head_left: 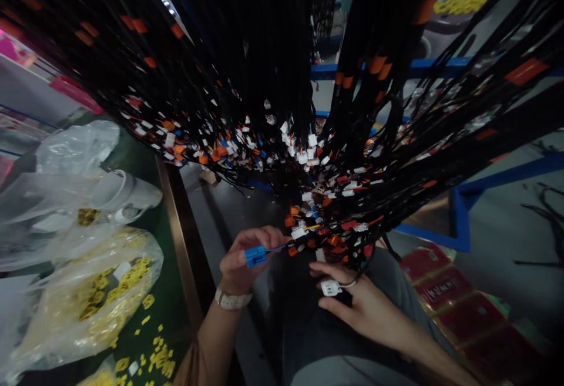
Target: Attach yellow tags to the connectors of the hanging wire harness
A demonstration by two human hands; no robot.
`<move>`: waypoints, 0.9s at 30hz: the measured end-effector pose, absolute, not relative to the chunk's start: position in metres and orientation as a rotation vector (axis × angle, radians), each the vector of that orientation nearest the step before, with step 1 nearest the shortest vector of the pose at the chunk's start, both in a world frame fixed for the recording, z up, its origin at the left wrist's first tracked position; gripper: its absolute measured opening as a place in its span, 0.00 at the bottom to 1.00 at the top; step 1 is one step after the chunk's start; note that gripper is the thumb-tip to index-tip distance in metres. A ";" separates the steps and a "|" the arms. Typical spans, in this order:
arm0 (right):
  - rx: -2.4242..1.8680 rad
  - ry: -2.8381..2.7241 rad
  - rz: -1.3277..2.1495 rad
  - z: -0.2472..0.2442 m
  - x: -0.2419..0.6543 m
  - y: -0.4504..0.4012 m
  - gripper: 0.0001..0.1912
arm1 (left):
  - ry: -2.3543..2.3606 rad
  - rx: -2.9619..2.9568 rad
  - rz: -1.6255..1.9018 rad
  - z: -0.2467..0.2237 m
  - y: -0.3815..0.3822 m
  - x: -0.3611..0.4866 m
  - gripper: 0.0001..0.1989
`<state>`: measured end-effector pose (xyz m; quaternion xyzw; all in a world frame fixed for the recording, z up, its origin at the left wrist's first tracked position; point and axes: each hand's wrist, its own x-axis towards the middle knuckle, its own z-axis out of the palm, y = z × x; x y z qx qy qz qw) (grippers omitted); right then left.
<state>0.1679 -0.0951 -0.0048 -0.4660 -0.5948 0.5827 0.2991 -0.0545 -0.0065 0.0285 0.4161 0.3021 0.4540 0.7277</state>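
Observation:
My left hand (247, 257), with a pale watch on its wrist, is closed around a blue plastic connector (256, 256) and its wires. The wires lead right into the hanging bundle. My right hand (352, 295) is open, with thumb and index finger apart. Between them lies a white connector (330, 288), whose dark lead curves up over the hand; no firm grip on it shows. Just above both hands dangle the ends of a dense black wire harness bundle (273, 39), tipped with white, orange, red and blue connectors.
On a green-topped table at left lie a clear bag of yellow parts (110, 292), loose yellow pieces (161, 356) and a white jug (127, 192). A blue metal frame (460, 218) stands at right. Red printed packaging (467, 309) lies at lower right.

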 end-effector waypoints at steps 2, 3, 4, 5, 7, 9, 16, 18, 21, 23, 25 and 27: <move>-1.304 -1.656 1.490 -0.004 0.183 -0.099 0.26 | 0.609 0.910 1.028 0.032 -0.007 -0.056 0.15; -1.347 -1.669 1.465 -0.004 0.192 -0.100 0.25 | 0.577 0.905 1.034 0.034 -0.007 -0.056 0.14; -1.401 -1.659 1.427 -0.004 0.201 -0.101 0.24 | 0.550 0.899 1.040 0.038 -0.007 -0.055 0.14; -1.456 -1.624 1.356 -0.003 0.210 -0.101 0.23 | 0.530 0.893 1.051 0.042 -0.007 -0.054 0.14; -1.541 -1.523 1.222 0.000 0.228 -0.100 0.19 | 0.504 0.902 1.066 0.051 -0.007 -0.052 0.15; -1.590 -1.343 1.117 0.003 0.240 -0.096 0.15 | 0.470 0.923 1.066 0.060 -0.008 -0.051 0.18; -1.465 -0.935 1.093 0.008 0.231 -0.074 0.21 | 0.231 1.044 0.970 0.073 -0.011 -0.056 0.22; -1.426 -0.989 1.143 0.008 0.222 -0.068 0.18 | 0.145 1.048 0.892 0.075 -0.011 -0.059 0.22; -1.402 -1.071 1.177 0.011 0.213 -0.060 0.14 | 0.059 0.997 0.800 0.077 -0.013 -0.061 0.21; -1.390 -1.080 1.183 0.011 0.210 -0.057 0.14 | 0.017 0.973 0.788 0.077 -0.013 -0.063 0.20; -1.373 -1.054 1.220 0.009 0.209 -0.056 0.15 | 0.000 0.946 0.805 0.076 -0.014 -0.065 0.19; -1.321 -0.991 1.308 0.008 0.210 -0.056 0.14 | 0.017 0.906 0.853 0.073 -0.014 -0.067 0.19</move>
